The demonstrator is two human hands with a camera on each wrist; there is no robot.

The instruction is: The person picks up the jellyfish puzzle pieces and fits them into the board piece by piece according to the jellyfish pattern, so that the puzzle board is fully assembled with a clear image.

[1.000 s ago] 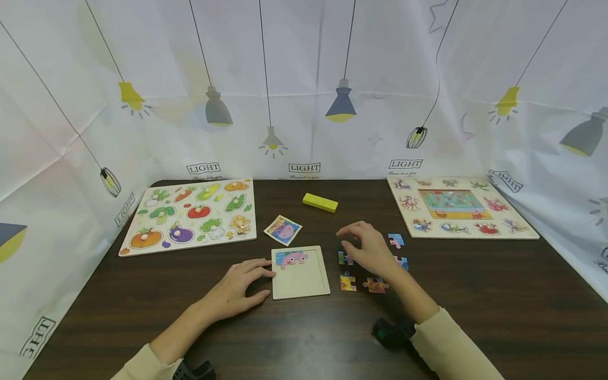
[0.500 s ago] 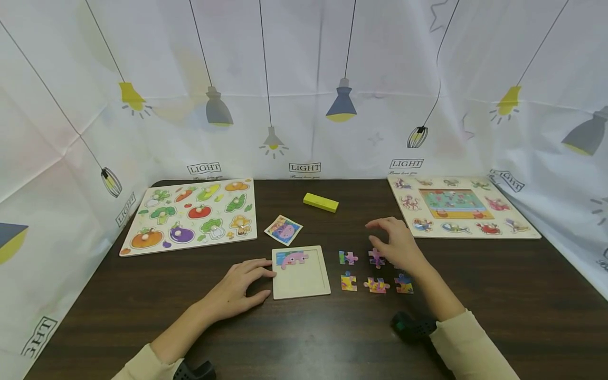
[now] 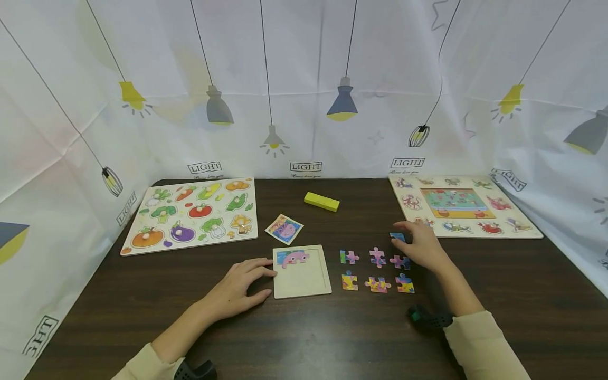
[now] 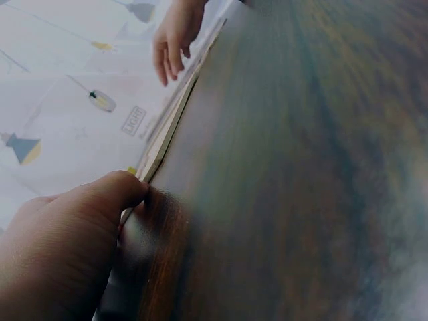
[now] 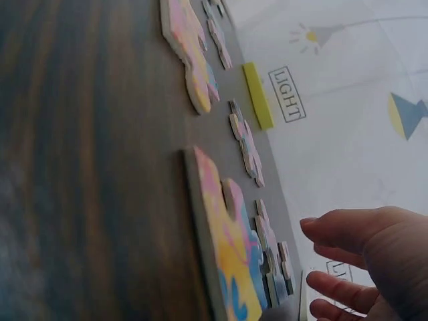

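My left hand (image 3: 244,285) rests on the table with its fingertips at the left edge of a small wooden puzzle tray (image 3: 304,282). Pink and blue pieces (image 3: 292,257) fill the tray's top left part. Over the right side of the loose pieces is my right hand (image 3: 423,245), fingers spread and bent a little above a blue jigsaw piece (image 3: 397,236), partly covering it in the head view. Below it lie two rows of jigsaw pieces, among them a pink-purple one (image 3: 377,257) and a yellow-blue one (image 3: 405,283). The right wrist view shows the fingers (image 5: 341,227) apart, holding nothing.
A picture card (image 3: 284,230) lies behind the tray, and a yellow block (image 3: 321,202) farther back. A vegetable puzzle board (image 3: 220,211) stands at the left, a sea-animal board (image 3: 461,230) at the right. A printed curtain (image 3: 304,132) hangs behind the table.
My right hand has moved rightward across the loose pieces, from the left column to the right one, uncovering pieces behind it. The left hand has stayed at the tray.
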